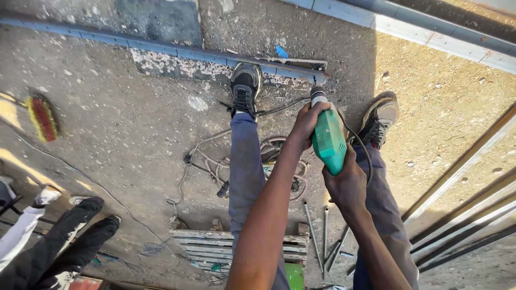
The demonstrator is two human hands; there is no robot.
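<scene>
Both hands are on the green power drill (pixel 328 140), which points down and away at the far end of a long grey metal bar (pixel 177 52) lying across the concrete floor (pixel 129 118). The left hand (pixel 307 122) is wrapped closed around the front of the drill, just behind its chuck (pixel 318 95), steadying the nose so the bit meets the bar squarely. The right hand (pixel 348 185) is closed around the rear grip, nearest the camera, in place to push and work the trigger. The person's left shoe (pixel 245 86) is planted right on the bar, by the look of it to pin it down, and the right shoe (pixel 379 118) stands on the ground to the right of the drill.

A black cable (pixel 279 109) runs from the drill area towards a tangle of wire (pixel 204 161) on the floor between the legs. Near the camera sits a small wooden pallet (pixel 209 244), with several loose metal rods (pixel 325 236) just to its right. At far left lies a brush (pixel 42 118) with red and green bristles, and another person's dark-trousered legs (pixel 70 241) come in at near left. More metal bars (pixel 462 215) lean in at right. A small blue scrap (pixel 281 51) lies beyond the bar; no labels or signs are legible.
</scene>
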